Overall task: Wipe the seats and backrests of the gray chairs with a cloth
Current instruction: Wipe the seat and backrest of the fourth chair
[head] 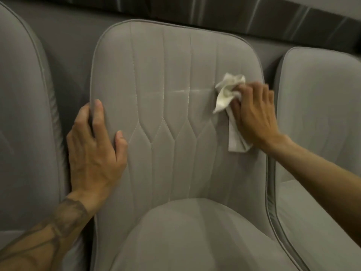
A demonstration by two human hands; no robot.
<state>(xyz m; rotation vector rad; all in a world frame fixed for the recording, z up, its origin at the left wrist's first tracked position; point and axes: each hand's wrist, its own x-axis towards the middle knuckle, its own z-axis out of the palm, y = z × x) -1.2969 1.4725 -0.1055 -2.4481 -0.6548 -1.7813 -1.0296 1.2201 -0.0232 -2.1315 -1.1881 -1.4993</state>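
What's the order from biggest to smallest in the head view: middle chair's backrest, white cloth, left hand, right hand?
1. The middle chair's backrest, by far.
2. The left hand, though it is nearer the camera.
3. The right hand and white cloth: too alike to rank; the hand covers part of the cloth.

1. We find no readable text, label, brand, number or sign anywhere in this view.
2. The middle gray chair (175, 75) carries only stitched seam lines, and we read no tag or logo on it.
3. The cloth (228, 90) is plain white, with no print we can read.
4. The tattoo (66, 216) on the left forearm is dark and blurred, so we cannot tell whether it holds any letters.
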